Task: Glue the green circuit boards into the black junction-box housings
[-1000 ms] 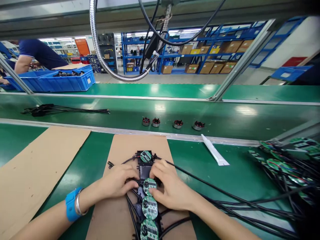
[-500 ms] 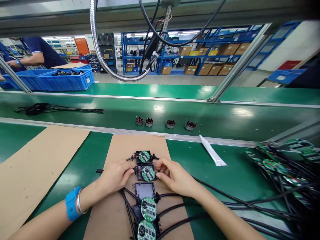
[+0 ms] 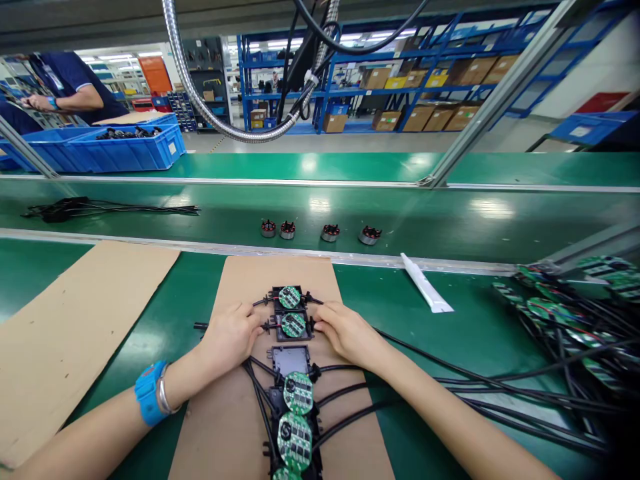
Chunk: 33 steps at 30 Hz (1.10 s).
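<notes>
Evidently, the piece being worked on is the second round circuit board [image 3: 293, 325] from the far end of the row, lying in its black case [image 3: 286, 338] on the far half of the cardboard sheet [image 3: 215, 420], well inside both of the sheet's side edges. The left hand [image 3: 230, 335], over the sheet's left side, has thumb and finger pinched together on the left cable [image 3: 271, 327] just outside the case. The right hand [image 3: 346, 335], over the sheet's right side, looks pinched nearly closed on the right cable [image 3: 309, 325] at the case wall, though the fingers partly cover that contact.

To do this well, I would keep both pinches low and level, pull neither cable harder than the other, and press each one straight down close to the wall, so the board stays flat and its thin wires take no strain. Fingertips are best kept off the board's parts.

The board lies with its parts facing up; being round, it has no long axis of its own. Board and cables together make a line running left to right, across the sheet's length, which stretches away from the person. One cable leaves toward the sheet's left edge, the other toward its right; beyond the right hand, I cannot tell which cable is which.
</notes>
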### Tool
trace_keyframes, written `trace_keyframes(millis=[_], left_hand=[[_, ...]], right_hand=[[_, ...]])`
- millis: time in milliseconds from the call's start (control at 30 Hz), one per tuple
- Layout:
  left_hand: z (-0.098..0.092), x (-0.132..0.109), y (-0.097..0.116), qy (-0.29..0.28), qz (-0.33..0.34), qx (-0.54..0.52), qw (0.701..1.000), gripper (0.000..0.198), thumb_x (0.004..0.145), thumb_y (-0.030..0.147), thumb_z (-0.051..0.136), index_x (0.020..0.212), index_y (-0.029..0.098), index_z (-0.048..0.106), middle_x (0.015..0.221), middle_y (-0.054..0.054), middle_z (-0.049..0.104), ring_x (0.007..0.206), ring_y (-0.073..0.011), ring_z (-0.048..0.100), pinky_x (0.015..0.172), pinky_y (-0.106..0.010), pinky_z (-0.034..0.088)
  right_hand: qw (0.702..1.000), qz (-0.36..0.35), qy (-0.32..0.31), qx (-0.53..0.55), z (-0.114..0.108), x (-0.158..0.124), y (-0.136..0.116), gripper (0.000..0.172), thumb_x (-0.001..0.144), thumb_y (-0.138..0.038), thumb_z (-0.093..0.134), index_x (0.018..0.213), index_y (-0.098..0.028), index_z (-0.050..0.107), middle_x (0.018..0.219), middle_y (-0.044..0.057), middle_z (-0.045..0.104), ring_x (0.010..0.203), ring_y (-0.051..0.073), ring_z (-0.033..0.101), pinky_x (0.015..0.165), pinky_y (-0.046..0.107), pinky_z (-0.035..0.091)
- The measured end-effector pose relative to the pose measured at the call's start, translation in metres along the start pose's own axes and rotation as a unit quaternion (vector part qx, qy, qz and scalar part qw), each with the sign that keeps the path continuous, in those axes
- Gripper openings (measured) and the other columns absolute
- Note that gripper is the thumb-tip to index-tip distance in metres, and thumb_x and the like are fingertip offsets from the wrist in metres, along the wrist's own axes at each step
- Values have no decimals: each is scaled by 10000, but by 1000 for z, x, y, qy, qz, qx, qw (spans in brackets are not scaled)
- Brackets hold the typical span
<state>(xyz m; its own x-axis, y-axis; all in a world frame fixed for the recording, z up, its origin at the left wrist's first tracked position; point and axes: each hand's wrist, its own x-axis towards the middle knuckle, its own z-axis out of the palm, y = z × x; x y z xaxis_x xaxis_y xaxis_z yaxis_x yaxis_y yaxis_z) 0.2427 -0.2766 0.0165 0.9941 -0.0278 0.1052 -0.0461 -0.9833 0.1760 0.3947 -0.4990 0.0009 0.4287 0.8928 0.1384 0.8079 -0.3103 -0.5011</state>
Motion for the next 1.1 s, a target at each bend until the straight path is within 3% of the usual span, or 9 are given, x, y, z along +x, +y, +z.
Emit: trace_keyframes(millis=[133, 267, 367, 467, 600, 667, 733, 933, 1100], left_hand=[[-8, -11, 8, 12, 28, -49, 998, 178, 916, 197, 447, 917, 175, 623, 917, -78, 612, 880, -215, 575, 809, -364, 487], [-14, -22, 20, -56, 91, -201, 974, 107, 852, 288, 610, 913, 201, 621, 889, -27, 642, 865, -193, 602, 777, -295, 477], [-11, -24, 22, -81, 91, -250, 961, 46, 837, 209, 629, 880, 194, 620, 848, -5, 661, 818, -175, 616, 738, -263, 462], [-8, -25, 18, -75, 96, -260, 958, 56, 856, 151, 574, 843, 191, 612, 825, 1, 664, 802, -163, 617, 734, -248, 452], [-14, -31, 12, -33, 67, -232, 970, 104, 909, 200, 499, 867, 187, 594, 861, -17, 659, 807, -166, 609, 728, -260, 450], [-16, -35, 11, -34, 54, -189, 980, 138, 917, 221, 476, 835, 181, 580, 834, -22, 650, 774, -172, 602, 697, -270, 449], [-15, -38, 12, -52, 54, -144, 987, 142, 906, 226, 479, 814, 179, 577, 820, -30, 646, 767, -184, 603, 685, -285, 453], [-6, -36, 19, -62, 34, -31, 997, 140, 865, 218, 496, 829, 185, 627, 803, -57, 646, 772, -214, 602, 691, -326, 472], [-17, -35, 26, -9, 45, -3, 999, 152, 890, 190, 463, 888, 177, 615, 901, -84, 608, 860, -241, 541, 767, -387, 441]], right_hand=[[1000, -13, 14, -4, -8, -14, -27, 141, 919, -219, 430, 884, -180, 562, 898, 87, 551, 893, 224, 502, 802, 373, 426], [996, -34, -70, 35, -6, -31, -69, 147, 842, -325, 579, 883, -186, 556, 874, 60, 519, 890, 228, 462, 777, 373, 422], [996, -27, -86, 19, 2, -35, -84, 153, 744, -259, 626, 802, -183, 507, 864, 52, 488, 869, 227, 443, 744, 365, 417], [996, -34, -76, 39, 2, -37, -81, 115, 762, -225, 591, 830, -190, 505, 898, 50, 492, 857, 209, 464, 722, 333, 420], [991, 11, -58, 123, -13, -39, -61, 251, 848, -291, 566, 1075, -213, 491, 1013, 56, 554, 903, 189, 530, 789, 319, 448], [991, 26, -49, 122, -15, -38, -50, 183, 883, -239, 508, 1062, -210, 484, 1013, 56, 571, 894, 178, 545, 789, 312, 451], [995, 10, -44, 88, -11, -37, -39, 84, 900, -175, 446, 956, -200, 502, 928, 49, 579, 843, 175, 542, 761, 312, 447], [996, -66, -4, -62, 12, -35, -24, 217, 898, -110, 369, 768, -188, 524, 784, 60, 536, 757, 194, 494, 663, 304, 405], [988, -56, 20, -142, 10, -42, -42, 249, 896, -96, 364, 822, -168, 591, 850, 100, 569, 791, 218, 481, 714, 365, 388]])
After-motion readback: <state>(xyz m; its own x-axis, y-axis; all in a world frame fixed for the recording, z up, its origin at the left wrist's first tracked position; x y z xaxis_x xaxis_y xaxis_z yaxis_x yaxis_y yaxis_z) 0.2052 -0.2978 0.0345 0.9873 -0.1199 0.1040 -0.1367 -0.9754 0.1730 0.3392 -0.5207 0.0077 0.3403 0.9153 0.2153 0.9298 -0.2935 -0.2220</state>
